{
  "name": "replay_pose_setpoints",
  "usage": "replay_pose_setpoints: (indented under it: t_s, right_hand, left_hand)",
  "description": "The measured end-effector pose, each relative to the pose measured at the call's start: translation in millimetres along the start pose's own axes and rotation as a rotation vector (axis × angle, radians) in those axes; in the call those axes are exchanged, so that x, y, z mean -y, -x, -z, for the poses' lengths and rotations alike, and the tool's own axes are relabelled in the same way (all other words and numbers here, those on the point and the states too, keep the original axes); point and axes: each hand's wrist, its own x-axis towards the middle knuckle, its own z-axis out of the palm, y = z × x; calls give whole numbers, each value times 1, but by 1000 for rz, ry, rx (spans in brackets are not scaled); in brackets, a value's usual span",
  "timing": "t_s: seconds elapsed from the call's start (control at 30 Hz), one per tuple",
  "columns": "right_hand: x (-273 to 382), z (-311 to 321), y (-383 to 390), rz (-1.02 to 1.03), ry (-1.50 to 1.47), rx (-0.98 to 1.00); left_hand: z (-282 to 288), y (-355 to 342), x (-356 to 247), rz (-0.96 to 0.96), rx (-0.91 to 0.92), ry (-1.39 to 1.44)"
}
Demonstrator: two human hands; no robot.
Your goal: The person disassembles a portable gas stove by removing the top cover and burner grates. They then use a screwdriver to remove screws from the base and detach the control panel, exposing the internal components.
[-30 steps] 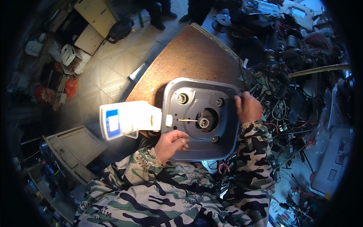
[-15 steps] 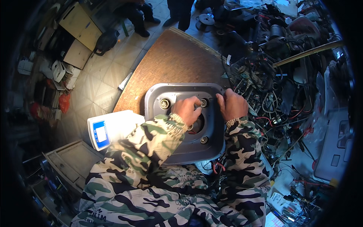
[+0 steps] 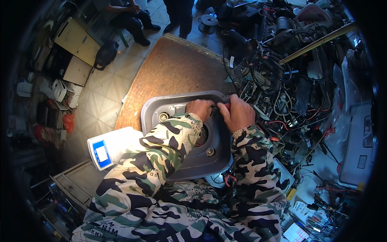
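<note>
A grey rounded-square housing (image 3: 183, 171) lies in front of me, partly over the near end of a brown wooden board. Round metal fittings show on it, one at its upper left (image 3: 163, 117) and another at its lower right (image 3: 210, 152). Between them a round central opening (image 3: 203, 139) is partly covered by my left sleeve. My left hand (image 3: 199, 109) is closed over the upper right of the housing, hiding what lies beneath. Close beside it, my right hand (image 3: 239, 115) grips a slim red-and-black tool (image 3: 227, 106). The tool points toward my left fingers; its exact kind is unclear.
The brown wooden board (image 3: 173, 68) stretches away from me. A white device with a blue panel (image 3: 101, 154) stands at left, brightly lit. Tangled cables and parts (image 3: 282, 97) crowd the right. Two people (image 3: 177, 18) are at the far side. A grey plastic case (image 3: 356, 149) lies far right.
Both hands have come together at the housing's upper right. My right hand has left the rim area, and the red tool now shows in it. The whole view has shifted slightly.
</note>
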Motion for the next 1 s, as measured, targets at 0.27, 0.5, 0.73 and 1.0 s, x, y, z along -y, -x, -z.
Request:
replay_pose_setpoints:
  t_s: [0.27, 0.5, 0.73, 1.0]
  right_hand:
    - [-5, 12, 4, -17, 17, -11]
    - [1, 4, 5, 59, -120, -36]
    - [-3, 2, 9, 114, -198, -108]
    - [-18, 4, 20, 137, -118, -125]
  left_hand:
    - [-4, -10, -8, -52, 51, 51]
    - [0, -6, 8, -54, -9, 83]
    - [-3, -7, 9, -79, -32, 82]
    - [-10, -10, 1, -126, -13, 53]
